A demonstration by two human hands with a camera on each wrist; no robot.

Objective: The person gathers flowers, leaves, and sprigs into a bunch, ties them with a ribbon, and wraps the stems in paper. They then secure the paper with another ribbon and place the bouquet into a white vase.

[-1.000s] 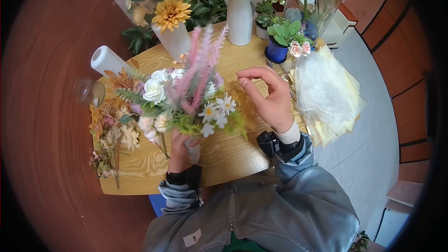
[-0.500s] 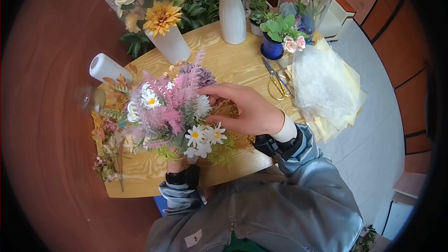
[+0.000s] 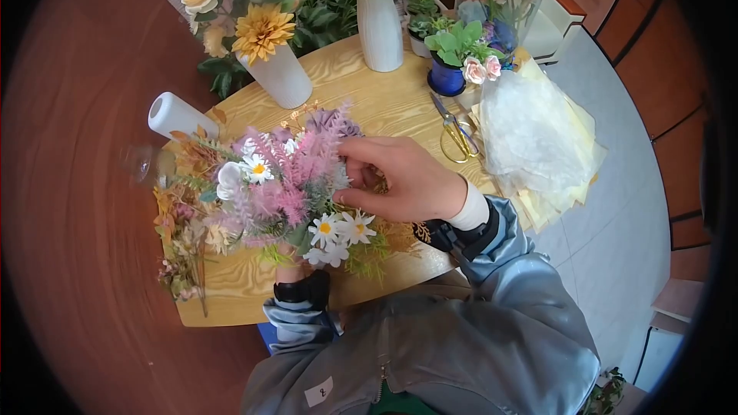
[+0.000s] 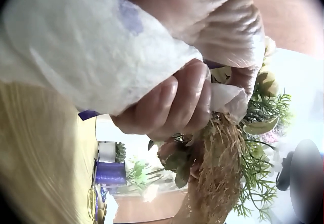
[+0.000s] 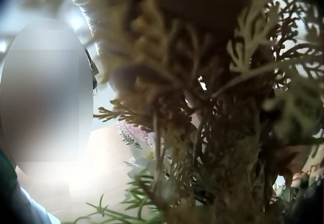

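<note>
My left hand [image 4: 169, 105] grips the bouquet's stems, wrapped in white paper [image 4: 91, 51]; flowers mostly cover this hand in the head view. Above it spreads the bouquet [image 3: 288, 196], with pink feathery sprigs [image 3: 296, 161], white daisies [image 3: 338, 230], a mauve flower [image 3: 334, 121] and green sprigs. My right hand [image 3: 407, 180] is at the bouquet's right side, thumb and forefinger apart with their tips among the blooms. Gold-brown dried foliage [image 5: 202, 107] fills the right wrist view close up; it also hangs below the left fist as a brown sprig [image 4: 217, 173].
Dried flower stems [image 3: 188, 238] lie at the table's left, near a tipped white vase [image 3: 173, 114]. Gold-handled scissors [image 3: 453, 142] and wrapping sheets [image 3: 534, 138] are on the right. Standing vases [image 3: 380, 31] and a blue pot [image 3: 446, 77] line the back.
The right hand has moved left from beside the bouquet onto its right side. The bouquet has turned so its blooms face up more, and the scissors have come into sight.
</note>
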